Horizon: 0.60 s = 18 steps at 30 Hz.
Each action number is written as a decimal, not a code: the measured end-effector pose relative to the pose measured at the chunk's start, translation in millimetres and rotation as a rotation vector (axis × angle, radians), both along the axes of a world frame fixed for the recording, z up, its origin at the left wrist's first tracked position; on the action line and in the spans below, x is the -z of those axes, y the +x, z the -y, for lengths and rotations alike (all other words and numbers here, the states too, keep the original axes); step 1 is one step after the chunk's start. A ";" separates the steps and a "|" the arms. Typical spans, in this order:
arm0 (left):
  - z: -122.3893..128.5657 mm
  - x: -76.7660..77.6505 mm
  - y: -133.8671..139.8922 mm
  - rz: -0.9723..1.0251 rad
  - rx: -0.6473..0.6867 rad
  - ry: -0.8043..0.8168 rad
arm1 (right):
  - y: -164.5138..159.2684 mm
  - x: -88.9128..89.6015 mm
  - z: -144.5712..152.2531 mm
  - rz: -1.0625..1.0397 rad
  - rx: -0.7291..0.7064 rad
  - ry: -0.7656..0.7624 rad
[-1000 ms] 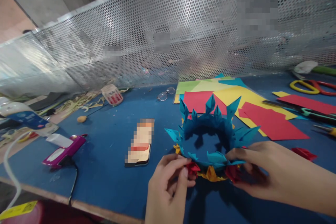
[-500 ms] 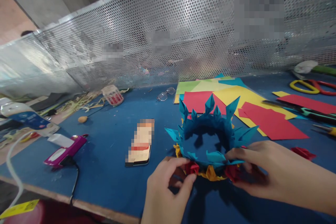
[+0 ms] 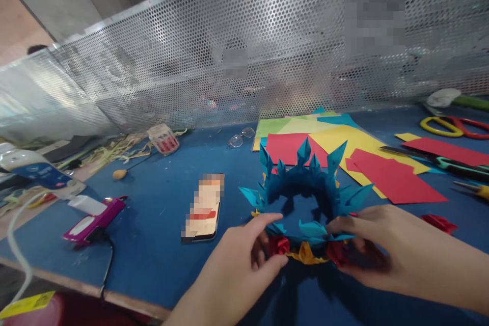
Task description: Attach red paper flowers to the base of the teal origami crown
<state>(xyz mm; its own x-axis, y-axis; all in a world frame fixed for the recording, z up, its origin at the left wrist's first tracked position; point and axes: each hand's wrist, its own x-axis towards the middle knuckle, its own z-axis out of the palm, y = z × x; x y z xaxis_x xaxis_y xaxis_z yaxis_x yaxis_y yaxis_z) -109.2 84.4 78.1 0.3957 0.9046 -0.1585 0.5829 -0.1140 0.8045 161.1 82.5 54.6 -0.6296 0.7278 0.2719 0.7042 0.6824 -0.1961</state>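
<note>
Item: paper ring [image 3: 305, 198], a spiky crown of folded teal pieces over a lower band of red and yellow pieces. It sits on the blue desk [image 3: 153, 244], near the front edge and right of centre, its open middle facing up. Nothing lies inside the ring; bare desk shows through it.

Left hand [image 3: 237, 270]: at the ring's near-left rim. The thumb lies along the teal edge and the fingertips curl toward a red piece [image 3: 278, 244] in the lower band. This grip is loose, fingers partly apart; whether it pinches the red piece cannot be told.

Right hand [image 3: 382, 249]: at the near-right rim, fingers closed against the teal and red pieces there, steadying that side.

Relation: the ring lies just beyond both hands, away from the person, with one hand on either side of its near arc. Being round, it has no long axis. The left hand is the nearer one to the red piece.

Surroundings:
- phone [image 3: 202, 209], flat on the desk, left of the ring.
- purple device [image 3: 93, 220] with a cable, further left.
- glasses [image 3: 241, 137], far side, by the mesh screen [image 3: 229, 35].
- coloured paper sheets [image 3: 367, 158], red, yellow, green and blue, spread beyond and right of the ring.
- scissors [image 3: 454, 126], far right.
- loose red folded piece [image 3: 439, 222], right of the right hand, apart from it.
</note>
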 end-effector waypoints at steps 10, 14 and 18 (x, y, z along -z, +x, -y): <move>-15.7 -14.6 -4.3 -0.108 0.138 -0.139 | 1.7 2.0 2.7 0.001 0.004 0.004; -20.3 -18.4 -4.0 -0.135 0.182 -0.163 | 2.4 2.0 1.3 0.003 -0.012 0.019; -21.2 -21.9 -4.2 -0.192 0.186 -0.145 | -0.6 -2.9 -1.2 0.000 -0.026 0.044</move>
<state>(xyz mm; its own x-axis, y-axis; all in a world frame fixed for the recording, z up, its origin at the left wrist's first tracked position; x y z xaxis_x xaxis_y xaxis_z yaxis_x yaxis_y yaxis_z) -113.4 105.6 100.0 0.5029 0.7816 -0.3691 0.7059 -0.1250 0.6972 160.5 83.7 57.5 -0.6481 0.6987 0.3029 0.6863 0.7083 -0.1655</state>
